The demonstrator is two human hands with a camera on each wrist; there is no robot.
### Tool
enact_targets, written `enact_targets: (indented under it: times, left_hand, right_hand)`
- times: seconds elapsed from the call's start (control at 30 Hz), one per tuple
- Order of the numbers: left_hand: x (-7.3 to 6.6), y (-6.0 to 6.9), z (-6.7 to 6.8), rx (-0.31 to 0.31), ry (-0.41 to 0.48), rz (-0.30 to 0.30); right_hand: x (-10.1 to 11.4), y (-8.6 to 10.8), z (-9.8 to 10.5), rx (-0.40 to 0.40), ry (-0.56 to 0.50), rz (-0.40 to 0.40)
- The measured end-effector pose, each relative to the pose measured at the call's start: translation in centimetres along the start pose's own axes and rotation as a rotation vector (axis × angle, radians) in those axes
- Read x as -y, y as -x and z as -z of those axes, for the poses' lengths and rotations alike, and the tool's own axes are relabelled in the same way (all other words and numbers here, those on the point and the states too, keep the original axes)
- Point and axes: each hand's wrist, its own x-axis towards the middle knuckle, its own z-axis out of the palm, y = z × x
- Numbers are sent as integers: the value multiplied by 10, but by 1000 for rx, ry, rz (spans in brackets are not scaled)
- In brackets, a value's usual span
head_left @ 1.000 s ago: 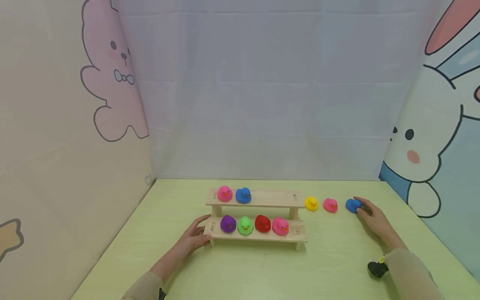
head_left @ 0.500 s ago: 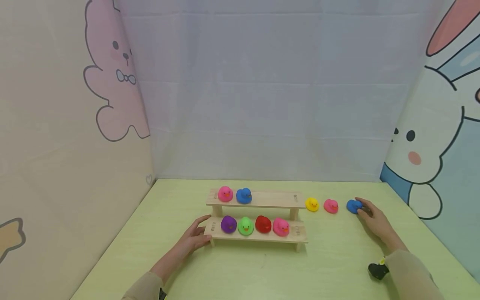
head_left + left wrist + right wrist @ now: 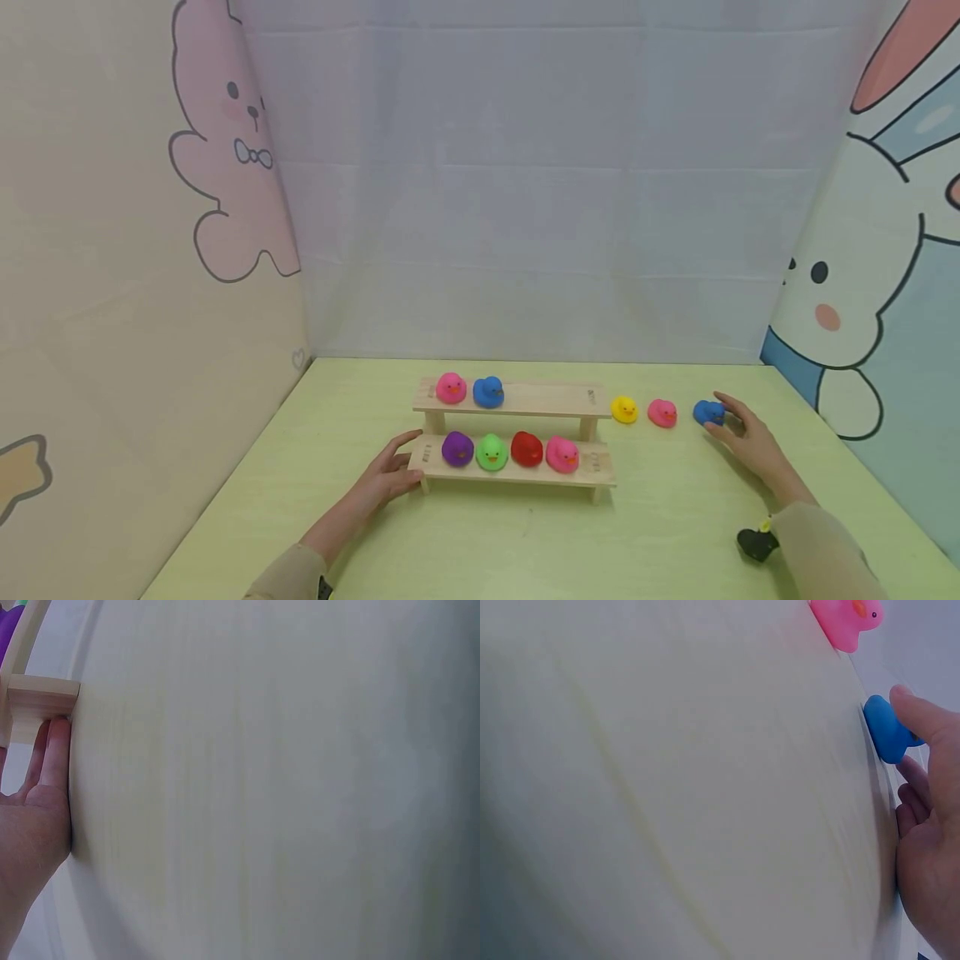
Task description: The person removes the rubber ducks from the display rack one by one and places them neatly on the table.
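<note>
A two-tier wooden stand (image 3: 543,399) carries several toy ducks. My left hand (image 3: 386,471) holds its lower left end, thumb at the front corner and fingers toward the back; in the left wrist view the fingers (image 3: 56,754) reach the stand's leg (image 3: 43,696). On the upper tier sit a pink duck (image 3: 451,388) and a blue duck (image 3: 488,392). The lower one bears purple (image 3: 457,449), green (image 3: 492,452), red (image 3: 527,449) and pink ducks (image 3: 562,455). My right hand (image 3: 753,446) is spread around another blue duck (image 3: 708,412) on the table, thumb in front, fingers behind.
Between the stand and the right hand, a yellow duck (image 3: 624,409) and a small pink duck (image 3: 662,413) rest on the pale yellow table (image 3: 525,550). A black device (image 3: 757,544) is at the right sleeve. Printed cloth walls (image 3: 540,192) enclose the back and sides.
The right thumb has shifted leftward along the front of the blue duck, widening the gap to the fingers. The duck stays in place. The left hand and the stand have not moved.
</note>
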Motion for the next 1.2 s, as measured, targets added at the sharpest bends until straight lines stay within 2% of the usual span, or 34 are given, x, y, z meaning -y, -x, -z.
enact_targets:
  times: [0.33, 0.57, 0.73, 1.0, 1.2]
  left_hand:
    - [0, 0, 0, -20, -17, 15]
    - [-1, 1, -1, -27, -12, 10]
    - [-3, 1, -2, -25, -10, 9]
    - [-4, 2, -3, -30, -8, 9]
    - [-4, 2, -3, -33, -14, 10]
  right_hand:
    - [-1, -1, -1, -17, 7, 31]
    - [1, -4, 1, 17, 26, 30]
    - [10, -12, 3, -4, 6, 87]
    - [51, -37, 0, -77, -25, 296]
    - [91, -54, -11, -86, -88, 384]
